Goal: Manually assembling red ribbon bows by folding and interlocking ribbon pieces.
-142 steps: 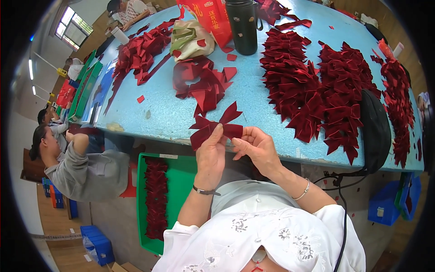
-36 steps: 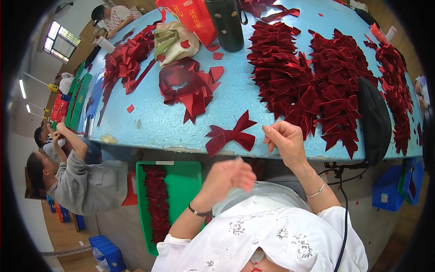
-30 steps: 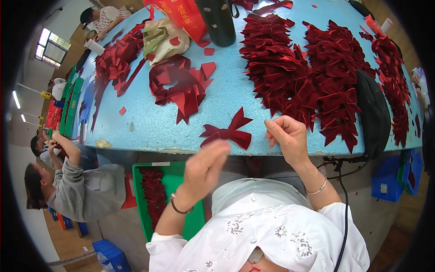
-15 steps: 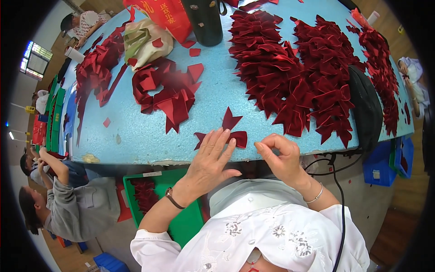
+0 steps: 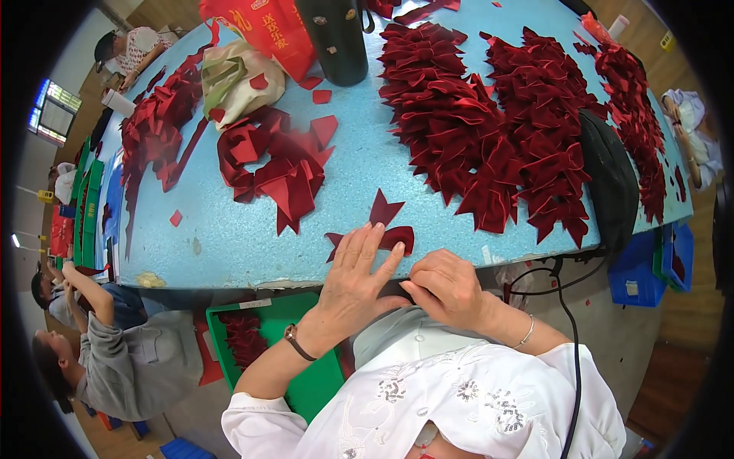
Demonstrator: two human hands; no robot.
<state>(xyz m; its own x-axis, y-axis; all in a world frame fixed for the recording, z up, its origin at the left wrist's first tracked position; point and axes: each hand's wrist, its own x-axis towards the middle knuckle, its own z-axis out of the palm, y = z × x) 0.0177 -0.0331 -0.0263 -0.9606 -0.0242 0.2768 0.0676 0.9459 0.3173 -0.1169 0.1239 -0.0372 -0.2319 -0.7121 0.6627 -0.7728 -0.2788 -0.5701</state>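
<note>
My left hand (image 5: 350, 277) lies flat near the table's front edge, its fingers stretched over a dark red velvet bow (image 5: 398, 240). One loop shows right of the fingers, a notched ribbon tail (image 5: 384, 206) points away beyond them, and another tip sticks out on the left. The bow's middle is hidden under my fingertips. Close by on the right, my right hand (image 5: 449, 289) is at the table edge with thumb and fingers pinched together. Whatever it may hold is too small or hidden to make out.
Rows of finished-looking red bows (image 5: 451, 115) cover the table's right side, beside a black bag (image 5: 608, 183). Loose ribbon pieces (image 5: 279, 164), a cloth bag (image 5: 241, 80) and a dark flask (image 5: 334, 42) stand left. A green crate (image 5: 306, 375) sits below; a co-worker (image 5: 138, 359) is left.
My right hand has moved down and left, closer to my left hand, and turned knuckles up. My left hand stays over the bow. The whole view has shifted slightly.
</note>
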